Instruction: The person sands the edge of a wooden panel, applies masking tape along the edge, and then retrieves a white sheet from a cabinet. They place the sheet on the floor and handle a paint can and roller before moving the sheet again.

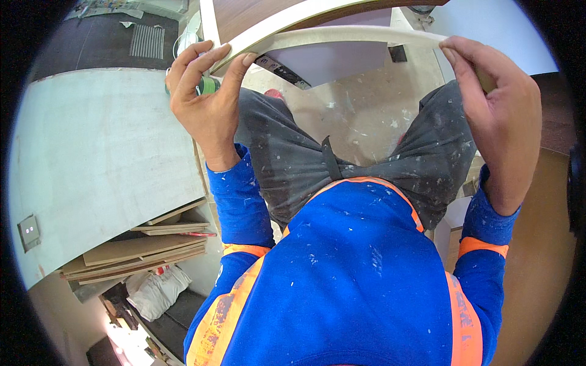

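Blue sweatshirt (354,274) foremost | my right hand (503,107) clamps pale strip (342,35) between fingertips; my left hand (204,100), grip unclear | judged light, pliant: hold near ends

Pale wall (110,146) with a grey socket (28,233) toward nine o'clock, paint-spotted floor (351,113) near twelve, bright light (127,348) around seven-thirty

Stacked boards (140,247) (thin, tan) lie near a white bag (160,294).
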A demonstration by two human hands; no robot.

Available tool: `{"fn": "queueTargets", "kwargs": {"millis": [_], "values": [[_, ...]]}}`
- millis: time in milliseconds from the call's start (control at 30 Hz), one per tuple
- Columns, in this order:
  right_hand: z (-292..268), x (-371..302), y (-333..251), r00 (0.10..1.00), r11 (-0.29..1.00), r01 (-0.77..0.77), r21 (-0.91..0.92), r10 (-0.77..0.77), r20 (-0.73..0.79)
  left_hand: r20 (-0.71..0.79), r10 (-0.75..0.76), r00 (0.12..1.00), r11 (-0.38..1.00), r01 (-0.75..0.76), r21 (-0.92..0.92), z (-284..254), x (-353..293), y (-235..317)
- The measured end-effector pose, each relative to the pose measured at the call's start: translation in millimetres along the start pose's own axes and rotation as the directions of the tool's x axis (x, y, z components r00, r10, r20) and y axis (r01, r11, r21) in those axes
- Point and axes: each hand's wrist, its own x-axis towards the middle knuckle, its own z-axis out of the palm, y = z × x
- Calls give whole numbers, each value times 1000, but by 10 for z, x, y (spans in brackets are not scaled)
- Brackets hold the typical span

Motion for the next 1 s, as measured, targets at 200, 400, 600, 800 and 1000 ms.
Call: {"fn": "queueTargets", "kwargs": {"millis": [200, 400, 600, 800, 1000], "values": [[15, 69, 38, 999, 998, 45, 43, -44, -11, 16, -10, 1000, 1000, 10, 8, -21, 35, 31], [133, 339, 3, 999, 997, 51, 58, -51, 8, -6, 68, 998, 996, -68, 51, 90, 85, 146], [74, 339, -288, 988, 995, 68, 72, -57, -141, -20, 49, 999, 999, -49, 4, 178, 114, 240], [70, 412, -371, 992, 997, 42, 59, -34, -125, -22, 49, 999, 999, -49, 9, 181, 126, 264], [57, 412, -329, 993, 993, 45, 110, -32, -117, -25, 100, 995, 993, -98, 69, 223, 156, 341]]}}
